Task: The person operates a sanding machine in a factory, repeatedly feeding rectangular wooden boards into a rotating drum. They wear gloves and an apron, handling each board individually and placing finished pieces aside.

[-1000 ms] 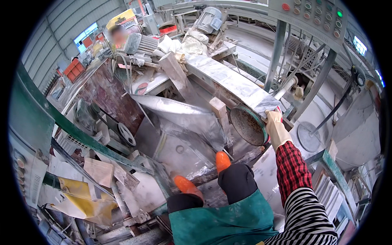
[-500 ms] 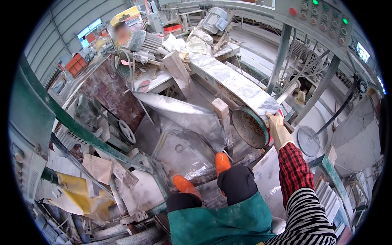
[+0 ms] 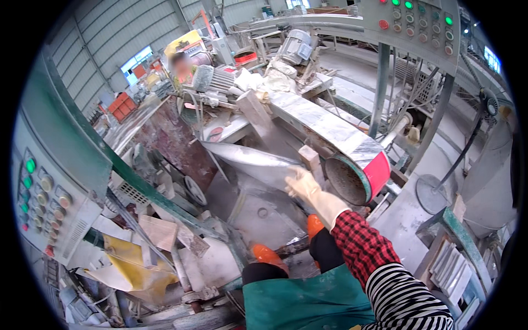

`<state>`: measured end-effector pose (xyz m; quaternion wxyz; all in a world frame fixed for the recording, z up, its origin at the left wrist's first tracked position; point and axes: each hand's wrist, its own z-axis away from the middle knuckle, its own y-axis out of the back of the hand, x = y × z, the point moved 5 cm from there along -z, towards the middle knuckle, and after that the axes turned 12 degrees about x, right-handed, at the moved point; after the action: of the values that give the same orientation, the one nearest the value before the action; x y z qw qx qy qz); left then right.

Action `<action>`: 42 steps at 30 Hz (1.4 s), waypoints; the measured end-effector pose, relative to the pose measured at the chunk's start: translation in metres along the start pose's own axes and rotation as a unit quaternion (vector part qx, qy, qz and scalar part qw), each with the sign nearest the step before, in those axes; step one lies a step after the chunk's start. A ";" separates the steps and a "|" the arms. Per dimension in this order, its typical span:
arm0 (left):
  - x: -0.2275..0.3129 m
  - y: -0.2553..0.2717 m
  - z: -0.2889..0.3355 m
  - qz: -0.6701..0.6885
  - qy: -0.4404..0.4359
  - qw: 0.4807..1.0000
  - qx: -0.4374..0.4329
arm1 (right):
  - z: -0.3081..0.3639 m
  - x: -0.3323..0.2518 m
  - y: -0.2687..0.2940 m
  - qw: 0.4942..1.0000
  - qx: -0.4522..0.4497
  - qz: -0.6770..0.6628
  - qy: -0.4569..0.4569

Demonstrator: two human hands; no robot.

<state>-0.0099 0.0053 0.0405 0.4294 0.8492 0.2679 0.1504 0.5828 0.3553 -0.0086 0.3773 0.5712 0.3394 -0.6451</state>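
My right hand [image 3: 304, 188], in a cream rubber glove, reaches out over the floor between my boots and the conveyor. Its fingers are spread and hold nothing visible. Just beyond the fingertips are a wooden block [image 3: 312, 159] and a grey curved sheet [image 3: 250, 156]. To the right of the hand is the round, rusty conveyor end [image 3: 346, 180] with a green rim. On the conveyor lies a grey-white marble strip [image 3: 324, 118], and a red band [image 3: 378, 175] wraps its near end. My left hand is out of view.
Control panels with lit green buttons stand at the left [image 3: 47, 192] and the upper right [image 3: 418, 25]. A green beam [image 3: 148, 192] slants along the left. Stacked stone strips [image 3: 448, 272] lie at the right. Across the machinery, a person [image 3: 181, 69] is partly visible.
My right hand has let go of the conveyor's near end and swung left, its fingers now spread. The red band shows fully. The view has shifted, bringing the left panel further in.
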 end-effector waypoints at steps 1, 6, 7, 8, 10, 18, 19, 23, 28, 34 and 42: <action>0.003 0.001 -0.001 -0.017 -0.006 1.000 0.004 | 0.006 0.014 -0.018 0.999 -0.023 -0.016 -0.026; -0.012 -0.005 0.000 -0.031 -0.037 0.999 0.005 | 0.050 0.050 -0.062 0.816 -0.139 0.539 0.156; -0.021 -0.011 0.001 -0.021 -0.047 0.999 0.013 | 0.059 0.041 -0.066 0.822 -0.159 0.527 0.145; -0.015 0.001 -0.010 -0.020 -0.004 1.000 0.011 | 0.062 0.032 -0.066 0.825 -0.173 0.520 0.135; -0.015 0.019 -0.021 0.043 0.136 0.990 -0.007 | 0.062 0.026 -0.057 0.839 -0.172 0.499 0.134; -0.047 -0.019 -0.025 -0.044 0.155 0.980 -0.118 | 0.050 0.041 -0.058 0.837 -0.227 0.470 0.164; -0.046 -0.020 -0.024 -0.050 0.163 0.977 -0.130 | 0.051 0.039 -0.061 0.836 -0.232 0.470 0.159; -0.038 -0.021 -0.026 -0.073 0.135 0.983 -0.097 | 0.058 0.038 -0.066 0.834 -0.244 0.456 0.191; -0.031 -0.019 -0.024 -0.097 0.103 0.989 -0.052 | 0.057 0.050 -0.074 0.827 -0.270 0.461 0.176; -0.029 -0.016 -0.022 -0.112 0.084 0.990 -0.028 | 0.059 0.041 -0.069 0.820 -0.284 0.477 0.138; -0.009 -0.004 -0.020 -0.109 0.080 0.991 -0.024 | 0.049 0.030 -0.056 0.845 -0.243 0.452 0.150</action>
<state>-0.0283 0.0148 0.0492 0.4405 0.7900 0.3883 0.1764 0.5083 0.3368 -0.0323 0.6980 0.6416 0.2421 -0.2064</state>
